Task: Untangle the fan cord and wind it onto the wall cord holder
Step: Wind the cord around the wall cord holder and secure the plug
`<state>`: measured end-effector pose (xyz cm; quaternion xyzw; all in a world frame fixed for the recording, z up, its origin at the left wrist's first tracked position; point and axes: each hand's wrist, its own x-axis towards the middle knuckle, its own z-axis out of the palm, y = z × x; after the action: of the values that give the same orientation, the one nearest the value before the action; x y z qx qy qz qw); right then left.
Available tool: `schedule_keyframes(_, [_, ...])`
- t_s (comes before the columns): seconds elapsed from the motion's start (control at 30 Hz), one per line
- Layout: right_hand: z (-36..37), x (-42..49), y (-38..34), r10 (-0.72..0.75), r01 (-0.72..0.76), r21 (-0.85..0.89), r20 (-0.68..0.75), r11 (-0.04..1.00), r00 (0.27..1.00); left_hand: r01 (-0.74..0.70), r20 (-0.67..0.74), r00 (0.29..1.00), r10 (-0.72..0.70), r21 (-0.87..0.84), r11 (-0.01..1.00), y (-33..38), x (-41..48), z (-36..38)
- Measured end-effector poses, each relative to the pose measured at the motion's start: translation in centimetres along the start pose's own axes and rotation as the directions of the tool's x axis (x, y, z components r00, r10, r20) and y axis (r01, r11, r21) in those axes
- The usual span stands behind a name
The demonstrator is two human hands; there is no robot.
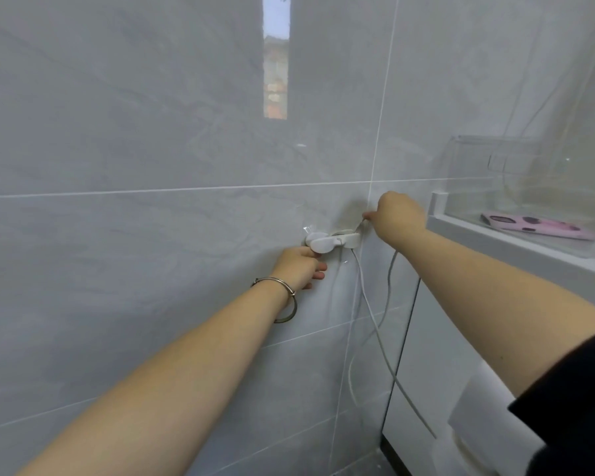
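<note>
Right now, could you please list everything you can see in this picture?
cord holder: one, white, on the grey tiled wall
cord: one, white, hanging from the holder in loops
pink flat item: one, on the ledge at right
clear box: one, on the ledge
bracelet: one, metal, left wrist
left hand: below the holder, touching it
right hand: pinching the cord beside the holder

Glossy grey tiled wall (134,132), white cabinet (423,365)
</note>
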<state>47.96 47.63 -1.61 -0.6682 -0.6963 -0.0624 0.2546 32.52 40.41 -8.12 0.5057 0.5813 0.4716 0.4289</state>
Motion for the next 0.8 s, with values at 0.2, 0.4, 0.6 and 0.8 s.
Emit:
schedule_keyframes(0.2, [-2.6, 0.3, -0.4, 0.081, -0.31, 0.585, 0.383, 0.749, 0.92, 0.021, -0.024, 1.0, -0.02, 0.023, 1.0, 0.9, -0.8, -0.6])
schedule_keyframes(0.4, [-4.5, 0.2, -1.1, -0.036, -0.546, 0.732, 0.61, 0.407, 0.791, 0.024, -0.004, 1.0, -0.024, 0.0, 1.0, 1.9, -1.5, 0.0])
schedule_keyframes(0.6, [-5.1, -0.6, -1.8, -0.146, -0.615, 0.75, 0.655, 0.242, 0.741, 0.044, 0.18, 0.983, -0.031, -0.07, 0.997, 2.2, -2.6, 2.7])
schedule_keyframes(0.8, [-5.6, -1.3, -1.8, -0.172, -0.616, 0.755, 0.653, 0.224, 0.738, 0.008, 0.19, 0.982, 0.013, -0.11, 0.994, 2.3, -3.1, 3.6])
